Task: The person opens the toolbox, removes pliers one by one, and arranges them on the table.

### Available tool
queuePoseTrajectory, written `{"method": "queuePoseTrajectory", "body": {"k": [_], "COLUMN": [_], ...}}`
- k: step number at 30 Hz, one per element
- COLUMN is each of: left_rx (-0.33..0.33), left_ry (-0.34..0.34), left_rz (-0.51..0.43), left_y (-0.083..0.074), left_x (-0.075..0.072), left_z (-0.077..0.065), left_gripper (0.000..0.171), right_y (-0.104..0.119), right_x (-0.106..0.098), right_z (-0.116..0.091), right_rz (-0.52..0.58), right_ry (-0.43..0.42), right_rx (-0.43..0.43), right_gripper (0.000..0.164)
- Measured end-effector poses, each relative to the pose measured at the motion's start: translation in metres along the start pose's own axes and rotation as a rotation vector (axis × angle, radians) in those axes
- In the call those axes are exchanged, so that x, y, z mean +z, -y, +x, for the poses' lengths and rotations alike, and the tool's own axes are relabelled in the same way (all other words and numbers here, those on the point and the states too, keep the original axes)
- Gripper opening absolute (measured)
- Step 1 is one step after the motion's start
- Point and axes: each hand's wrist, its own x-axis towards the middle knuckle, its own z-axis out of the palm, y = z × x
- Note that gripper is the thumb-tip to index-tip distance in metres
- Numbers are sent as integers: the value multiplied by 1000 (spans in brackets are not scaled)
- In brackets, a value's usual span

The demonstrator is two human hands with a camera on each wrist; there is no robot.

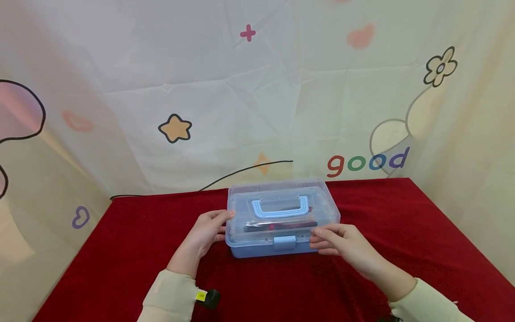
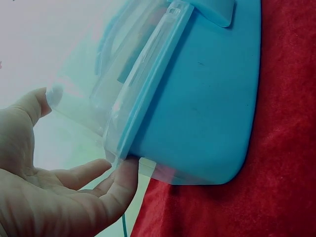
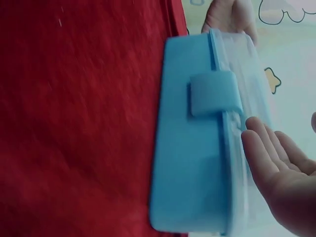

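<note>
A plastic storage box (image 1: 257, 251) with a blue base, a clear lid (image 1: 241, 201) and a light-blue handle (image 1: 280, 213) sits on the red cloth. Its front latch (image 1: 284, 243) lies flat against the front. Through the lid, dark and pink pen-like items (image 1: 277, 226) show inside. My left hand (image 1: 208, 231) holds the box's left end, thumb on the lid and fingers at the rim, as the left wrist view also shows. Beside the front right corner, my right hand (image 1: 342, 243) has its fingers extended near the lid's edge, gripping nothing; whether they touch it I cannot tell.
Red cloth (image 1: 132, 259) covers the table, with its far edge just behind the box. A pale printed curtain (image 1: 225, 120) hangs behind and at both sides.
</note>
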Motion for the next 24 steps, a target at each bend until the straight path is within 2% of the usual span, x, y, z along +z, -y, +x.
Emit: {"method": "queuePoseTrajectory", "body": {"k": [7,11,24], "left_rx": [0,-1,-6], "left_ry": [-4,-3,-6], "left_rz": [9,9,10], "left_y": [-1,-1,-1], "left_x": [0,0,0], "left_z": [0,0,0], "left_gripper": [59,58,60], "right_y": [-13,-20,-38], "right_x": [10,17,34], "right_z": [3,7,18], "right_rz": [161,222,313], "right_ry": [79,70,52], "right_rx": [137,200,263], "right_gripper": [59,61,71]}}
